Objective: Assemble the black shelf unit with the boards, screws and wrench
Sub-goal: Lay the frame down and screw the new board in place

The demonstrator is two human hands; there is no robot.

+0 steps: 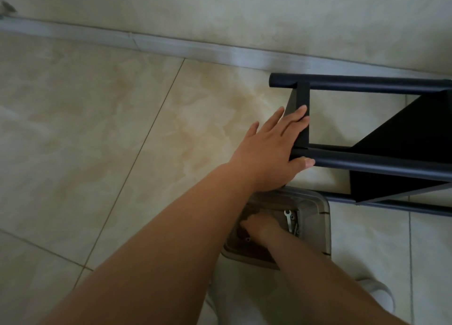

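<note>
Your left hand (266, 151) rests on the end of the black shelf unit (381, 138), which lies on its side on the tiled floor (97, 129) close to the wall's baseboard (146, 43). The fingers (297, 119) of that hand are straight and slightly spread across the short black crossbar, while the thumb reaches under the nearer round tube. A black board (403, 153) sits fitted between the tubes further to the right. Your right hand (259, 226) is down inside a clear plastic bin (315, 217) that stands on the floor just beside the frame; whether its fingers are curled on anything or apart cannot be told, since they are turned away and blurred. A small silver wrench (288, 220) lies in the bin next to that hand, along its right wall.
</note>
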